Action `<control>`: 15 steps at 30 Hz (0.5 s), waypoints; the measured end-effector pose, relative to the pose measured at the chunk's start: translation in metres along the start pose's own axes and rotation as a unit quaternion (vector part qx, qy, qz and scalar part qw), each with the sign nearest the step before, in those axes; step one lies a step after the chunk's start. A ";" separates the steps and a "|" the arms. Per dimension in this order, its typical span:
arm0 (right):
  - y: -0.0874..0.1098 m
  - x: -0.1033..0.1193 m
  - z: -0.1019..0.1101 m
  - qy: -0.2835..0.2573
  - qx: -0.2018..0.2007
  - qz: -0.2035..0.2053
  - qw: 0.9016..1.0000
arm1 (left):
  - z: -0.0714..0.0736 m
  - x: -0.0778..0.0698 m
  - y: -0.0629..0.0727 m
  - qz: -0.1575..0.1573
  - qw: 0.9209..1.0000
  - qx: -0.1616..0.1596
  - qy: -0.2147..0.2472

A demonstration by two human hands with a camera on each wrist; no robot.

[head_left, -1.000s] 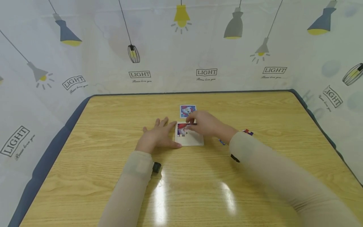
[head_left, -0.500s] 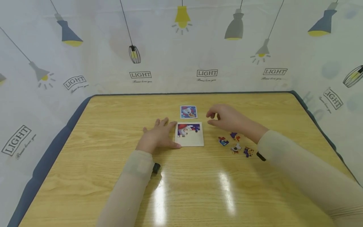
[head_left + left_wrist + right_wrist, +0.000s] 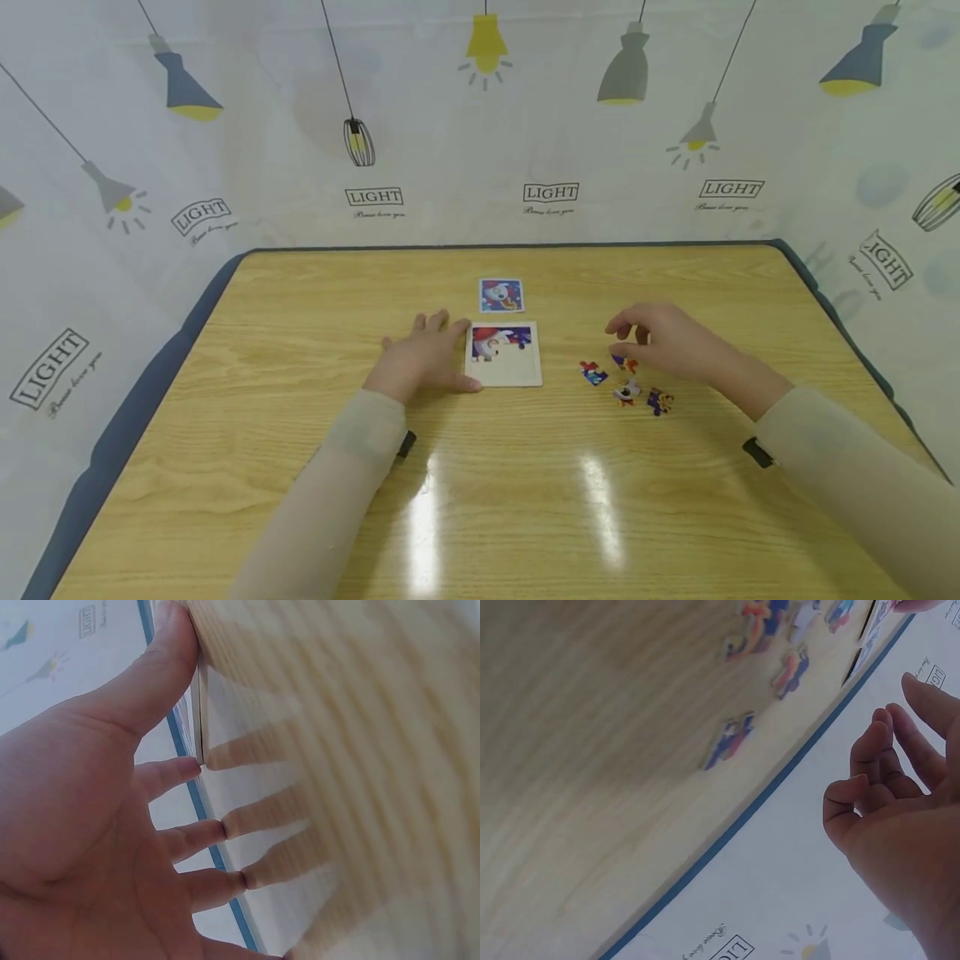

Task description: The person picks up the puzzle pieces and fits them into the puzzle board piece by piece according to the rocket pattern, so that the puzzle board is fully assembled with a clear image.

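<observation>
A cream puzzle board [image 3: 510, 371] lies mid-table, with joined pieces in its upper part showing a white animal in a red hat. My left hand [image 3: 423, 358] rests flat with spread fingers on the table, its thumb and index fingertip against the board's left edge. In the left wrist view its fingertips [image 3: 191, 766] touch the tabletop. My right hand [image 3: 667, 342] hovers above loose jigsaw pieces, its fingers loosely bent. The right wrist view shows a gap between thumb and fingers, nothing held. One loose piece [image 3: 730, 741] there is hidden under the hand in the head view.
Loose pieces lie right of the board: a blue-red one [image 3: 593, 372], a white one [image 3: 627, 392] and a purple-yellow one [image 3: 660, 401] among them. A small picture card [image 3: 501, 295] lies behind the board. A printed curtain [image 3: 450, 125] surrounds the wooden table [image 3: 510, 475].
My right hand has let go of a piece at the board's upper right and moved right, over the loose pieces. The left hand stays at the board's edge.
</observation>
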State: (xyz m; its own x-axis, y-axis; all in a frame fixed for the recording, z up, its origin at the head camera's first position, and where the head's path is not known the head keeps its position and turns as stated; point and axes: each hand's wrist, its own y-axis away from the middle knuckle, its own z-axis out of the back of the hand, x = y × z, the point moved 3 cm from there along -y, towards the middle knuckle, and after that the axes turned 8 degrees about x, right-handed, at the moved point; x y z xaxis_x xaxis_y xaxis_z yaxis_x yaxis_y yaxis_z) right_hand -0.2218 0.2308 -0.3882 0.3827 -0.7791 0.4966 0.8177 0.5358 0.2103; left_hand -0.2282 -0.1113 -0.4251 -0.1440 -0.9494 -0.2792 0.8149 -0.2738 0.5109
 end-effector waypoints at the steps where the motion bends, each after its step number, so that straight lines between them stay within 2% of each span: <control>1: 0.003 -0.002 -0.003 -0.004 0.002 -0.005 1.000 | 0.000 0.000 0.000 0.000 1.000 0.001 -0.001; 7: 0.020 -0.010 -0.020 0.005 0.015 -0.021 1.000 | -0.001 0.001 -0.001 0.000 1.000 0.004 0.000; 15: 0.035 -0.015 -0.039 0.005 0.015 -0.072 0.997 | 0.001 0.001 0.001 -0.002 1.000 0.001 0.001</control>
State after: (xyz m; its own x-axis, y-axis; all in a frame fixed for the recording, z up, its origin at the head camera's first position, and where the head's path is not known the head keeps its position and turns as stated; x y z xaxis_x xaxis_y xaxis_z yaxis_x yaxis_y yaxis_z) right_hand -0.1818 0.2490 -0.4214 0.2664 -0.8519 0.4509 0.8516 0.4271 0.3038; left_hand -0.2280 -0.1123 -0.4245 -0.1463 -0.9478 -0.2832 0.8134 -0.2782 0.5109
